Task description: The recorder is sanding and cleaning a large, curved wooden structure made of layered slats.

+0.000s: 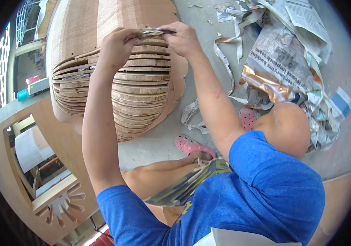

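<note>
A ribbed wooden form (140,98), built of curved slats with dark gaps between them, rests against a large wooden panel (132,14). At its top edge, a thin crumpled strip of paper (153,32) stretches between my two hands. My left hand (120,45) pinches the strip's left end. The right end is gripped by my right hand (183,39), fingers curled over it. Crumpled paper (83,70) is tucked into some gaps on the form's left side. My fingers partly hide the strip and the upper slats.
Torn newspaper sheets (280,57) and scraps lie heaped on the grey floor (202,76) at the right. My feet are in pink clogs (190,143). At the left stands a wooden panel with cut-outs (3,153), near a turquoise cylinder (22,95).
</note>
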Available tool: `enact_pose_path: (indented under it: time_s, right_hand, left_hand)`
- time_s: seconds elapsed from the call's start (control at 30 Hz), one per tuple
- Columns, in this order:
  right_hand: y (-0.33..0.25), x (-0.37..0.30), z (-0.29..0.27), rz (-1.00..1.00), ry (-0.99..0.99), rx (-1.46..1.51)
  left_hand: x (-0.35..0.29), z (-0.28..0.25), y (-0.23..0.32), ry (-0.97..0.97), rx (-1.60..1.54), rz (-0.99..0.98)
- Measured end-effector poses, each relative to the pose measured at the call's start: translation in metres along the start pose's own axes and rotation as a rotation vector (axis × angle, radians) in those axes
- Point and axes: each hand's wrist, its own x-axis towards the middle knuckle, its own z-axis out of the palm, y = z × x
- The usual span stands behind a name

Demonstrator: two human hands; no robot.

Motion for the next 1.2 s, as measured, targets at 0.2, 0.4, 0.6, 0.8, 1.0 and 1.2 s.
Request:
enact_pose_path:
  time_s: [0.2,0.4,0.6,0.8,1.0,1.2]
  right_hand:
    - [0.061,0.0,-0.003,0.292,0.008,0.011]
    - [0.037,0.008,0.016,0.167,0.154,0.251]
    - [0.009,0.039,-0.007,0.165,-0.119,0.347]
    - [0.029,0.002,0.007,0.224,-0.377,0.361]
    - [0.003,-0.013,0.005,0.257,-0.584,0.305]
    - [0.01,-0.026,0.0,0.221,-0.594,0.122]
  left_hand:
    - [0.051,0.05,0.019,-0.127,0.163,0.112]
    - [0.039,0.01,-0.001,0.011,0.1,0.069]
    - [0.045,-0.033,0.023,0.074,0.2,0.046]
    - [-0.003,-0.002,0.0,0.109,0.249,0.18]
    - [-0.068,0.016,-0.006,0.26,-0.036,-0.063]
    - [-0.097,0.037,-0.014,0.396,0.028,-0.019]
